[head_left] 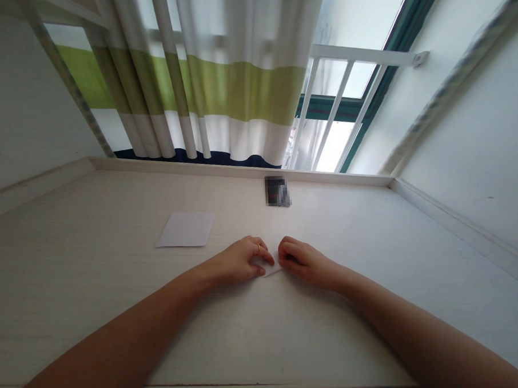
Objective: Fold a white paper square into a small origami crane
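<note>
A small piece of white paper (270, 269), seemingly folded, lies low over the white surface between my two hands. My left hand (243, 260), with a ring on one finger, closes thumb and fingers on the paper's left part. From the other side my right hand (304, 262) has its fingers curled and pinched at the paper's right end. Most of the paper is covered by the fingers, so its full shape is hidden. Farther off to the left, a flat white sheet of paper (187, 229) rests by itself.
A small dark, pixelated item (278, 191) sits near the raised back edge (223, 170) of the white surface (257, 343). Behind that edge hang a white and green curtain (246, 91) and a white railing (364, 54) before a window. A wall (481, 167) borders the right.
</note>
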`<move>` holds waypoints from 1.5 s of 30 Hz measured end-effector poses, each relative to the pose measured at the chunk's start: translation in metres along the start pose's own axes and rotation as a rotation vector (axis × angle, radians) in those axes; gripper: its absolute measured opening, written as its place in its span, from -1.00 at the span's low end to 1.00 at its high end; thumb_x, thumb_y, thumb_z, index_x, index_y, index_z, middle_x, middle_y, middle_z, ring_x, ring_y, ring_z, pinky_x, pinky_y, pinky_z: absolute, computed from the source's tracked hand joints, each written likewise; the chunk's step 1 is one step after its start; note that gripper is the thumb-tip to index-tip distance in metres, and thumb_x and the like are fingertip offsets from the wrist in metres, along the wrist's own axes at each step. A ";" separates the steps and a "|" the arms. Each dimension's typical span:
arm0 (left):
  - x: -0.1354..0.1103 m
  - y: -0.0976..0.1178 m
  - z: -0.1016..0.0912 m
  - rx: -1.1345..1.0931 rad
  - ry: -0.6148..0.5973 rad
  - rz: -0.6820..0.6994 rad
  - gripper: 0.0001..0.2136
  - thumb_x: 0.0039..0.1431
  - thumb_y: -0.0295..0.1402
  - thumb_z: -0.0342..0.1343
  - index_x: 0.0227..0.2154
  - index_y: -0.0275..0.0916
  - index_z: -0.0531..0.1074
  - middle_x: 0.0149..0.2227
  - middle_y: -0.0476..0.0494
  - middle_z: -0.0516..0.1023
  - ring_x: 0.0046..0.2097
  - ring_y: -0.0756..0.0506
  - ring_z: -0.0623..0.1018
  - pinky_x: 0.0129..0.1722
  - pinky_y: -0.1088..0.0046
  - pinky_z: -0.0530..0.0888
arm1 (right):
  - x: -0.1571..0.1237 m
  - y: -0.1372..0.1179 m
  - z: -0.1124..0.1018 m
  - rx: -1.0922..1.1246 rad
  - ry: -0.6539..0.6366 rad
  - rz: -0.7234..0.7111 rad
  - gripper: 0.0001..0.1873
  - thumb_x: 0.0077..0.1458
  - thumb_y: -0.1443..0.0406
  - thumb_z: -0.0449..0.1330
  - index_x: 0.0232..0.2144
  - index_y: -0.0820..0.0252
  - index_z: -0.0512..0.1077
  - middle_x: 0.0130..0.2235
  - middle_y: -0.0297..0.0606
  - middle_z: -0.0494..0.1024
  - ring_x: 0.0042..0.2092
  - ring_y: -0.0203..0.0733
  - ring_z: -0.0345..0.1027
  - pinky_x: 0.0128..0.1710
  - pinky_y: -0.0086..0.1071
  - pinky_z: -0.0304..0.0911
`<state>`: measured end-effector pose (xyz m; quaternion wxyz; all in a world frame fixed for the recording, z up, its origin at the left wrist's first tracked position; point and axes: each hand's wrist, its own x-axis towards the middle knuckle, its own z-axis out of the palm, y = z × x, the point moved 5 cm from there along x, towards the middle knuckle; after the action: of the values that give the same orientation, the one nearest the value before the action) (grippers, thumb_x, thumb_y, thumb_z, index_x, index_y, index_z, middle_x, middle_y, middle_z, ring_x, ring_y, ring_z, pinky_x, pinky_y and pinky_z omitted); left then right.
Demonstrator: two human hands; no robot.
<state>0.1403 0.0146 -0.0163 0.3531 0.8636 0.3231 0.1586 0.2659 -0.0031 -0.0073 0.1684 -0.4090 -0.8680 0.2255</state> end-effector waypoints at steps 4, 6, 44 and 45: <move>0.000 0.002 -0.001 0.029 -0.006 0.000 -0.75 -0.14 -0.51 0.07 -0.34 -0.16 0.49 -0.25 -0.08 0.41 -0.15 -0.08 0.39 -0.10 0.42 0.30 | 0.000 0.000 0.000 -0.028 0.045 0.006 -0.89 -0.01 0.45 -0.01 -0.53 0.23 0.24 -0.40 -0.28 0.29 -0.39 -0.32 0.18 -0.38 -0.42 0.18; 0.000 0.003 -0.001 0.050 -0.017 -0.003 -0.76 -0.13 -0.50 0.07 -0.34 -0.17 0.49 -0.24 -0.09 0.41 -0.15 -0.08 0.39 -0.10 0.43 0.29 | 0.000 0.000 0.001 -0.040 0.065 0.013 -0.89 0.00 0.44 -0.02 -0.53 0.23 0.23 -0.38 -0.26 0.28 -0.38 -0.31 0.19 -0.37 -0.41 0.18; 0.004 -0.001 0.002 -0.027 0.128 -0.092 -0.89 -0.11 -0.33 0.12 -0.49 -0.22 0.47 -0.37 -0.03 0.45 -0.22 -0.06 0.40 -0.19 0.47 0.28 | -0.001 -0.002 0.004 -0.104 0.005 0.127 -0.88 0.05 0.41 -0.04 -0.51 0.24 0.22 -0.30 -0.20 0.25 -0.28 -0.27 0.19 -0.23 -0.37 0.18; 0.004 -0.001 0.002 -0.025 0.129 -0.091 -0.89 -0.11 -0.33 0.11 -0.49 -0.22 0.47 -0.37 -0.03 0.45 -0.22 -0.06 0.40 -0.19 0.47 0.28 | -0.001 -0.002 0.004 -0.105 0.007 0.130 -0.88 0.04 0.41 -0.04 -0.51 0.24 0.23 -0.30 -0.19 0.25 -0.28 -0.27 0.20 -0.22 -0.37 0.18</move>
<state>0.1445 0.0167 -0.0183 0.3491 0.8316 0.3818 0.2017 0.2635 -0.0056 -0.0099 0.1348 -0.4737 -0.8496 0.1886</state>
